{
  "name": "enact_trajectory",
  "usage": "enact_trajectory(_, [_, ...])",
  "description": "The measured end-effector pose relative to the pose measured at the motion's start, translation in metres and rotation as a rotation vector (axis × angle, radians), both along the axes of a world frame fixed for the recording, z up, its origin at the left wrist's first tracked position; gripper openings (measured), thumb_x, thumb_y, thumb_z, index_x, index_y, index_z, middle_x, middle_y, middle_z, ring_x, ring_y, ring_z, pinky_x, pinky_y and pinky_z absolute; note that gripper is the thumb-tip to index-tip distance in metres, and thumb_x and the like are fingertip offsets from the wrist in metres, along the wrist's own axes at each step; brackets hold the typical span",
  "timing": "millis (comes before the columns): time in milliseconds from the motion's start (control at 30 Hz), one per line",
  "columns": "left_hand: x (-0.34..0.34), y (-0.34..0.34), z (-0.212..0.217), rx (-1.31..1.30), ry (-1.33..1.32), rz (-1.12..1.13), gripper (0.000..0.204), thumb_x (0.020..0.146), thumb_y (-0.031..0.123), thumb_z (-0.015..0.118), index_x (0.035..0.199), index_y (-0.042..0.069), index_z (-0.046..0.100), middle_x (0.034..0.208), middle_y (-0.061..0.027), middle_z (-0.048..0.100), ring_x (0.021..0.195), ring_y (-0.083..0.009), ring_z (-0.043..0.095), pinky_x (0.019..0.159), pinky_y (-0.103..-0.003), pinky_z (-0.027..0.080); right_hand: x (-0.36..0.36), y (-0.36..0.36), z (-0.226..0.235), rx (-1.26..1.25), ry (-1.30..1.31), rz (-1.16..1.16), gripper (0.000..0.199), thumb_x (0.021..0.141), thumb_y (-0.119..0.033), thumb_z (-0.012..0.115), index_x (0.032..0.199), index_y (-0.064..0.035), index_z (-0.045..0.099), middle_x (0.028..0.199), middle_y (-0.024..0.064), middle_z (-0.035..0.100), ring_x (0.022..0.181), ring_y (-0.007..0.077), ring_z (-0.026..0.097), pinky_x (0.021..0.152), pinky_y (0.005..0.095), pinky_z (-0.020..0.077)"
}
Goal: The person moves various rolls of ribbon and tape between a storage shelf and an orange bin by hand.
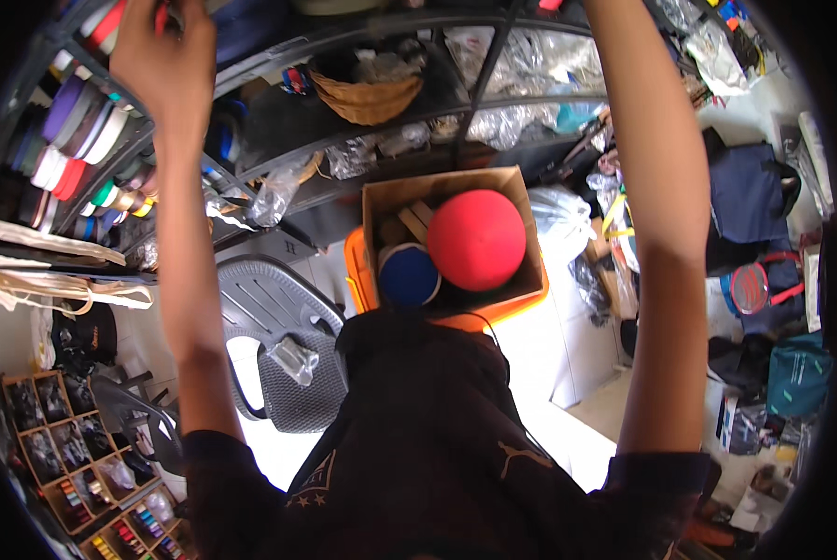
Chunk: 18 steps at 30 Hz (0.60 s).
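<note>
My left arm reaches up to the shelving at the upper left. My left hand (168, 70) is cut by the top edge, with its visible fingers apart and nothing seen between them. A red and white roll (110, 26) lies right beside it on the shelf. My right forearm (656, 168) stretches up past the top edge, so the right hand is out of the picture. Between my arms, a cardboard box (373, 201) holds a red ball (477, 240) and a round blue-topped thing (410, 274).
The box sits in an orange container (356, 266). A grey plastic chair (297, 378) bears a clear plastic packet (294, 360). On the dark shelf stands a wicker basket (367, 101). Colored rolls (110, 135) fill the left rack, above a wooden compartment rack (59, 425). Bags (750, 191) crowd the right.
</note>
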<state>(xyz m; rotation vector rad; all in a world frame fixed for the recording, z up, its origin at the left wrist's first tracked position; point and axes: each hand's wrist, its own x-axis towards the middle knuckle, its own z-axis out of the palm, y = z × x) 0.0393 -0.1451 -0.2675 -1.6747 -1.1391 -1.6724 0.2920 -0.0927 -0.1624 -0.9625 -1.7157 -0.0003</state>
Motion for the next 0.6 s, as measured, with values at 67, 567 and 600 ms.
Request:
enact_trajectory(67, [0.005,-0.007,-0.053,-0.015,-0.104,-0.178,0.015,0.089,-0.004,0.056,0.096,-0.001,0.069,0.098,-0.0101,0.071,0.094,-0.0180,0.066,0.087,-0.031,0.050,0.026,-0.007,-0.053,-0.108,0.229,0.070,0.031,0.087,-0.024,0.057,0.078,0.0025,0.070,0.047,0.0070,0.056,0.042,0.0162,0.054,0.047,0.0307,0.0438])
enact_trajectory(567, [0.192,-0.049,-0.494,-1.611,-0.238,-0.452,0.070,0.076,0.017,0.073,0.132,-0.005,0.038,0.120,-0.0241,0.057,0.114,-0.0335,0.056,0.095,-0.037,0.045,0.226,-0.082,-0.596,-0.924,-0.255,-0.432,0.079,0.071,-0.018,0.081,0.136,-0.0006,0.039,0.132,0.0235,0.051,0.124,0.0358,0.049,0.102,0.0432,0.0406])
enact_trajectory(600, [0.193,-0.049,-0.505,-1.676,-0.296,-0.420,0.077,0.075,0.019,0.075,0.135,-0.007,0.034,0.124,-0.0232,0.055,0.118,-0.0315,0.054,0.097,-0.037,0.044,0.229,-0.084,-0.598,-1.001,-0.222,-0.390,0.084,0.071,-0.019,0.081,0.139,-0.0011,0.036,0.137,0.0225,0.044,0.128,0.0358,0.043,0.106,0.0430,0.0375])
